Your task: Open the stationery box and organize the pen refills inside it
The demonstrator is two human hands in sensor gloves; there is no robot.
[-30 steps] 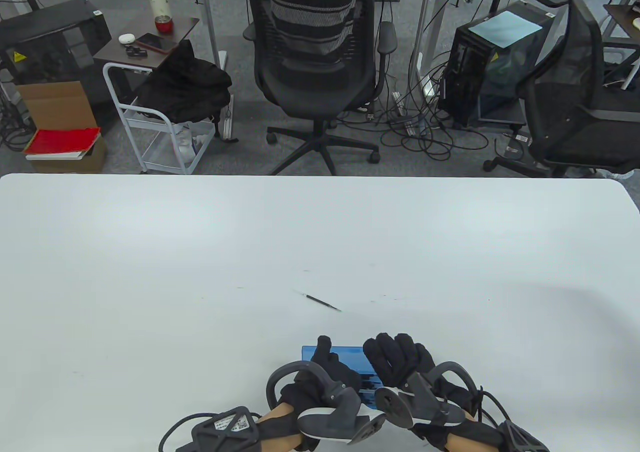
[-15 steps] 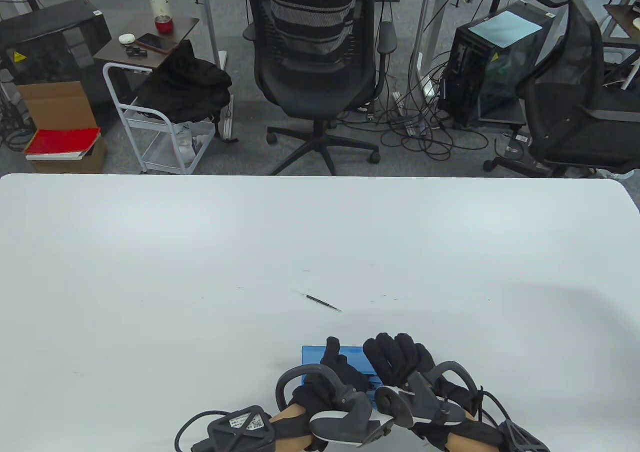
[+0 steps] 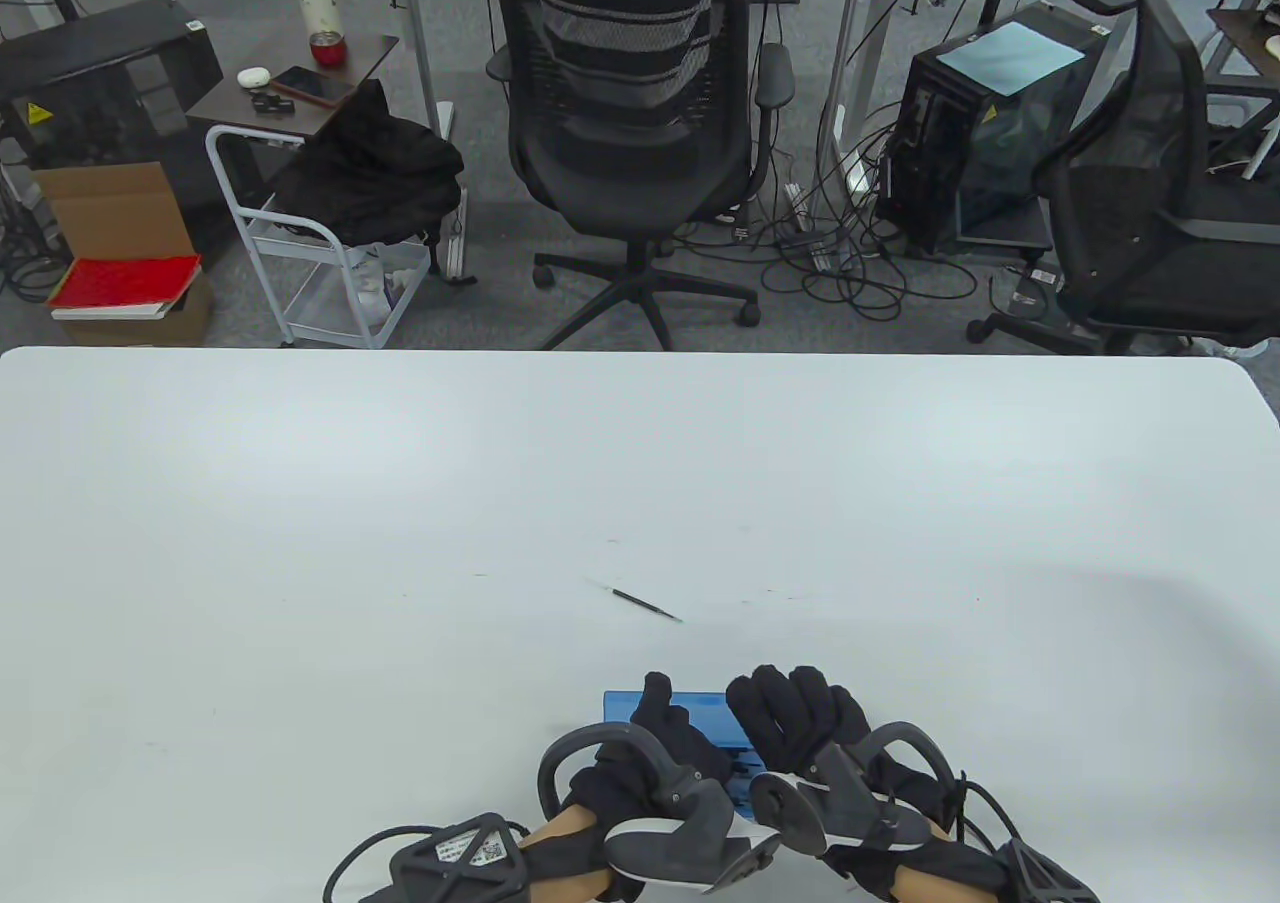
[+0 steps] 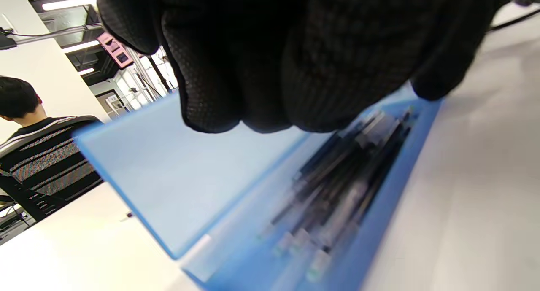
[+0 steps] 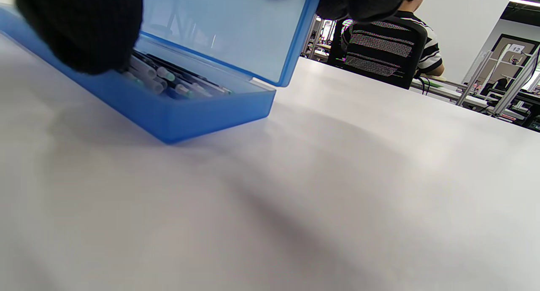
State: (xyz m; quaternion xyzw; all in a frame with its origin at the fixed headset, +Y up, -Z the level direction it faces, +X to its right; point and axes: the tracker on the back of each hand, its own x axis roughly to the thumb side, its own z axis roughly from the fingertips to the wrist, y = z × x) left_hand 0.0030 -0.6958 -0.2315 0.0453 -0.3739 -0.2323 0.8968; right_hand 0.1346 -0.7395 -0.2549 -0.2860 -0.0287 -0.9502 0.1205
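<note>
Stationery box (image 3: 690, 708): near counter (image 3: 400, 503) edge, lid raised by right hand (image 3: 800, 718), fingers curled on it; left hand (image 3: 665, 733) among refills (image 5: 168, 78), grip indiscernible. Stray refill (image 3: 645, 603) beyond; fetching likely next.

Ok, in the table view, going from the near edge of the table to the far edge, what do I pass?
Left hand and right hand → blue box → loose pen refill → bare white table.
</note>
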